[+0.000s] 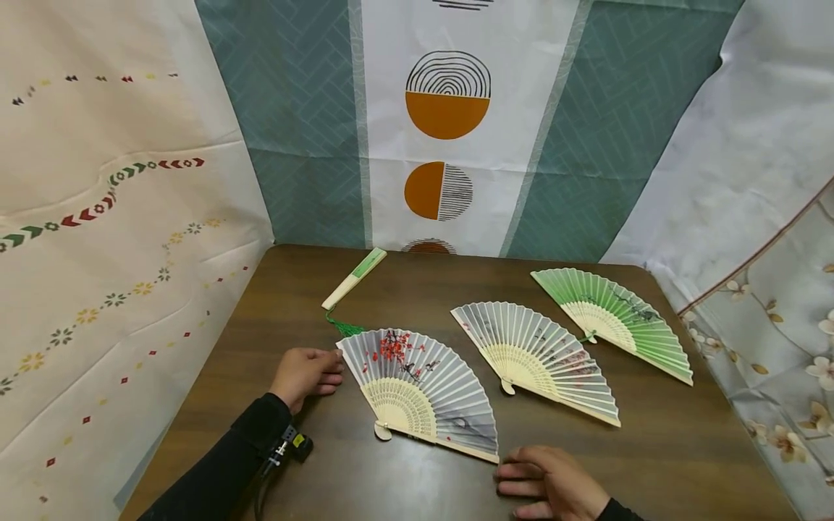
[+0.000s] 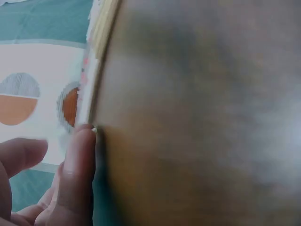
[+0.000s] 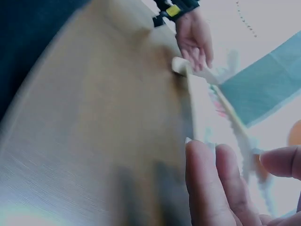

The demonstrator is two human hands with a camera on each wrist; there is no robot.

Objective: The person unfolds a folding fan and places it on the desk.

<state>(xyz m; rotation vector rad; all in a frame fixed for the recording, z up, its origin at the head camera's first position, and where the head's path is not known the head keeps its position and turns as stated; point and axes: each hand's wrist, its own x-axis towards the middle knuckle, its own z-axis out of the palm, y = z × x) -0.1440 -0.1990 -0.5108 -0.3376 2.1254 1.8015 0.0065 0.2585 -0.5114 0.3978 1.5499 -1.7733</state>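
A spread hand fan with grey-white cloth, red blossoms and pale ribs (image 1: 417,391) lies nearest on the brown table. My left hand (image 1: 309,378) is at its upper left corner, fingertips at the edge. In the left wrist view, the thumb and forefinger stand apart beside the fan's edge (image 2: 99,61). At the fan's lower right end is my right hand (image 1: 550,481), its fingers loosely bent. The right wrist view shows that hand's thumb apart from the fingers (image 3: 202,174), close to the fan (image 3: 201,101); contact there is hard to tell.
A second grey-white fan (image 1: 541,358) and a green fan (image 1: 615,311) lie spread to the right. At the back left is a folded fan (image 1: 354,278) with a green tassel (image 1: 345,328). Patterned cloths (image 1: 306,145) hang behind the table (image 1: 221,405).
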